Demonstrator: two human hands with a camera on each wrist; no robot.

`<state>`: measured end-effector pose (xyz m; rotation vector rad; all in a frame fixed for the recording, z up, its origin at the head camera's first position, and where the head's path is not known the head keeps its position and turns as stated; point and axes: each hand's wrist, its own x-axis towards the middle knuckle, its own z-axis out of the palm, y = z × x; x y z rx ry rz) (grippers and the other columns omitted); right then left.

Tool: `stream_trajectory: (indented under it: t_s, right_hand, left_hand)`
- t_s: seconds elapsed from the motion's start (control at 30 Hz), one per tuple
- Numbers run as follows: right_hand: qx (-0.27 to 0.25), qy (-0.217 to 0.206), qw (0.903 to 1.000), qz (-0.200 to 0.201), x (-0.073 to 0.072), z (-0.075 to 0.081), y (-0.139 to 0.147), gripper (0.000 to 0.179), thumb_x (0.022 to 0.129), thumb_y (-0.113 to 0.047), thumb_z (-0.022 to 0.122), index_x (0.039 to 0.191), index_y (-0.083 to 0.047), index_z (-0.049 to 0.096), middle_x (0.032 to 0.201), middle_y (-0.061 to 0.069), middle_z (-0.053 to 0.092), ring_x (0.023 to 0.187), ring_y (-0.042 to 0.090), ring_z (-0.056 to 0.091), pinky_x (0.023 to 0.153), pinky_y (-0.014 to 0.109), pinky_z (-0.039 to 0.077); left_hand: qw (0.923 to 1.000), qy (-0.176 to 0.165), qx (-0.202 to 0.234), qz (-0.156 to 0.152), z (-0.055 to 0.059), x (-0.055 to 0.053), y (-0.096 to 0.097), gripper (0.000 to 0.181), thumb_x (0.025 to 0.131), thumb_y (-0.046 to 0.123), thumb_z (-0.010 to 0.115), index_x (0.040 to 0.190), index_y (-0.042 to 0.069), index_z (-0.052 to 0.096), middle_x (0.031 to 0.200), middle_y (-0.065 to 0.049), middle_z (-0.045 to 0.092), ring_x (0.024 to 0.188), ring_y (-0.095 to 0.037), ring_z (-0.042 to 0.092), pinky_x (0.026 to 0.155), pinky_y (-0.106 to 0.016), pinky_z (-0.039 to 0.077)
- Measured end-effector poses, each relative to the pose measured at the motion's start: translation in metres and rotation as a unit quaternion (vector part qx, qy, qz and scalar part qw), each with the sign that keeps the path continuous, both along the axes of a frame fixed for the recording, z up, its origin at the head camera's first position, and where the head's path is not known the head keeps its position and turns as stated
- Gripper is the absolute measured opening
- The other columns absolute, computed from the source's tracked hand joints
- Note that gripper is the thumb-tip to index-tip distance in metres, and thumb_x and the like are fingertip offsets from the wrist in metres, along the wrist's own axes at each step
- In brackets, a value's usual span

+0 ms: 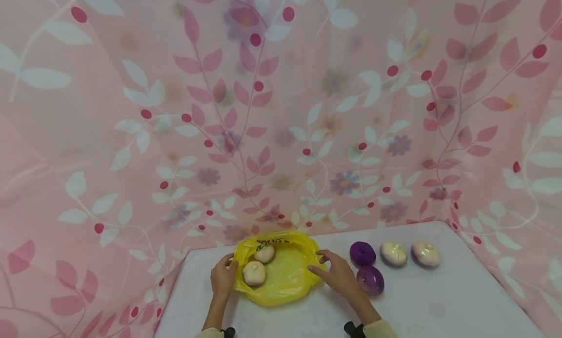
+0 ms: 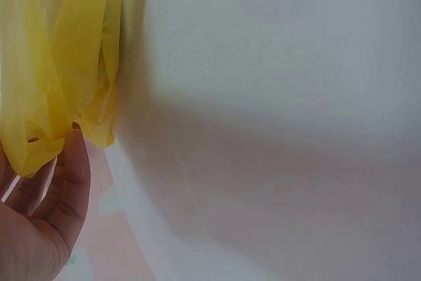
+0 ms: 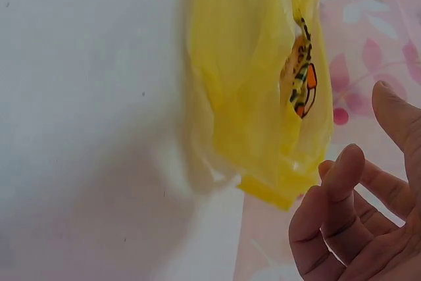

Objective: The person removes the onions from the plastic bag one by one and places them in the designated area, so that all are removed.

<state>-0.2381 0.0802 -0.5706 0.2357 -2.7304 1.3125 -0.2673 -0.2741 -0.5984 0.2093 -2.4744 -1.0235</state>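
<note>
A yellow plastic bag (image 1: 287, 274) lies with its mouth spread wide on the white-covered table. Inside it, at the left, sit two pale round vegetables that look like turnips, one nearer (image 1: 254, 273) and one farther back (image 1: 265, 253). My left hand (image 1: 223, 278) pinches the bag's left rim; the left wrist view shows the hand (image 2: 49, 208) at the crumpled yellow edge (image 2: 72, 97). Beside the right rim is my right hand (image 1: 337, 274). In the right wrist view that hand (image 3: 362, 222) has its thumb apart from loosely bent fingers, holding nothing, close to the printed bag (image 3: 263, 83).
Right of the bag, two glossy purple round vegetables, one behind (image 1: 362, 253) and one in front (image 1: 371, 280), lie close together. Farther right are two cream-topped, purple-sided ones (image 1: 393, 254), (image 1: 425, 254). A pink floral curtain (image 1: 281, 133) hangs behind the table (image 1: 461, 289).
</note>
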Motion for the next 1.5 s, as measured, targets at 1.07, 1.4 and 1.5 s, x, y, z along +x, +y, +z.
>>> stream_trajectory:
  t_s: [1.07, 1.4, 1.5]
  right_hand:
    - [-0.010, 0.006, 0.9947, 0.102, -0.015, 0.002, -0.092, 0.058, 0.083, -0.054, 0.073, 0.126, -0.017, 0.063, 0.105, 0.005, 0.067, 0.092, 0.021, 0.059, 0.075, 0.038, 0.048]
    - [-0.016, -0.013, 0.9941, 0.106, -0.017, 0.006, -0.118, 0.063, 0.080, -0.056, 0.074, 0.125, -0.012, 0.064, 0.103, 0.003, 0.066, 0.088, 0.018, 0.058, 0.071, 0.033, 0.046]
    - [-0.020, -0.022, 0.9938, 0.107, -0.019, 0.006, -0.123, 0.063, 0.080, -0.055, 0.075, 0.125, -0.011, 0.064, 0.106, 0.005, 0.066, 0.090, 0.020, 0.059, 0.073, 0.033, 0.047]
  left_hand:
    - [0.9998, 0.020, 0.002, 0.001, -0.003, 0.000, 0.000, 0.024, 0.087, 0.003, 0.071, 0.111, 0.000, 0.072, 0.092, -0.019, 0.072, 0.085, -0.038, 0.068, 0.074, -0.053, 0.052]
    - [0.9999, 0.012, 0.003, 0.005, -0.005, -0.001, -0.001, 0.024, 0.087, 0.003, 0.071, 0.111, 0.001, 0.072, 0.091, -0.018, 0.072, 0.086, -0.038, 0.068, 0.075, -0.054, 0.052]
    - [0.9999, 0.010, 0.003, 0.004, -0.005, -0.001, -0.001, 0.025, 0.087, 0.004, 0.072, 0.111, 0.001, 0.072, 0.091, -0.019, 0.072, 0.086, -0.038, 0.068, 0.075, -0.054, 0.052]
